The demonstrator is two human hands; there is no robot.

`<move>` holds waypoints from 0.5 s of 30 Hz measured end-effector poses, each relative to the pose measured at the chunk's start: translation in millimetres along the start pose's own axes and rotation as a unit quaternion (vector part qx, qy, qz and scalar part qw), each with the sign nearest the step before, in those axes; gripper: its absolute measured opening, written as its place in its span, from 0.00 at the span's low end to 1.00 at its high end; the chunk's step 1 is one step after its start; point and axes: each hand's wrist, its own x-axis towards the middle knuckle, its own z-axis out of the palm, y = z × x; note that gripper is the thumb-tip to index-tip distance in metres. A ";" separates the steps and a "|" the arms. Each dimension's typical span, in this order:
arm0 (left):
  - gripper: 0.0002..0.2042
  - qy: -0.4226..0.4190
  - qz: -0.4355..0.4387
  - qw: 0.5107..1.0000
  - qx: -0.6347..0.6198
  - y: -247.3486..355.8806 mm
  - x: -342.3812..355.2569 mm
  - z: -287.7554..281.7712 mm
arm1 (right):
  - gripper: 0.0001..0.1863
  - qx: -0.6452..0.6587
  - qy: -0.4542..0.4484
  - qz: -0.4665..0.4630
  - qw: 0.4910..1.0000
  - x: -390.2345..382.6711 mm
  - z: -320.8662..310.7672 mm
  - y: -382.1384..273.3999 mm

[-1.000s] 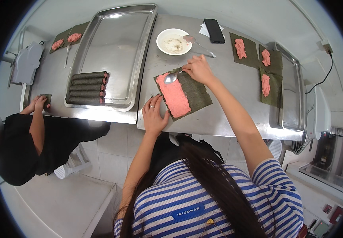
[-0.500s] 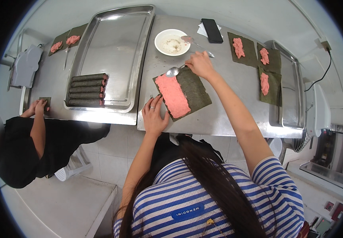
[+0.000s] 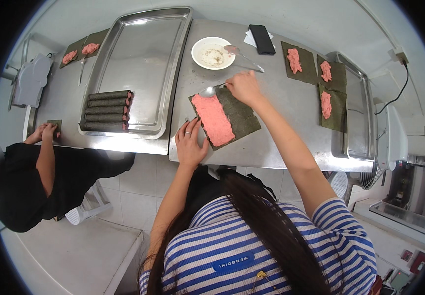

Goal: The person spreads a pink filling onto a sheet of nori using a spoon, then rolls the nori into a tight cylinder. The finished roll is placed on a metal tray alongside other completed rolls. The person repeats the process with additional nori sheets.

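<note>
A dark seaweed sheet (image 3: 242,123) lies in front of me, its left part covered by a pink paste layer (image 3: 214,120). My right hand (image 3: 243,87) is closed on the handle of a metal spoon (image 3: 207,92), whose bowl is at the paste's top edge. My left hand (image 3: 191,142), wearing a ring, has its fingers apart, touching the sheet's left edge. A white bowl (image 3: 203,54) of cloudy liquid stands above the sheet, with a second spoon (image 3: 252,64) resting in it.
A metal tray (image 3: 138,59) at left holds several seaweed rolls (image 3: 106,109). Paste-topped sheets (image 3: 334,118) lie right, by another tray (image 3: 365,152); more lie back left. A phone (image 3: 262,40) rests on paper behind. A co-worker's hands (image 3: 45,132) work at far left.
The spoon has moved from over the paste up to its top edge, shifting slightly left over the last half second. My left hand has barely moved.
</note>
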 end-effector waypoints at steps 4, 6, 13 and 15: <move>0.28 0.000 0.000 1.000 0.001 0.3 -0.3 0.5 | 0.08 -0.048 0.034 -0.057 0.997 1.9 4.0 -17.9; 0.28 -0.002 0.000 1.000 0.003 0.7 0.2 0.0 | 0.08 -0.101 0.056 -0.062 0.991 5.6 5.7 -12.8; 0.29 -0.001 -0.003 1.000 0.004 -1.0 -0.5 1.5 | 0.09 -0.077 0.064 0.016 0.995 -1.9 -17.5 13.1; 0.29 -0.003 -0.004 1.000 0.002 0.0 -0.1 1.0 | 0.11 -0.072 0.058 0.026 0.995 -5.0 -15.9 10.7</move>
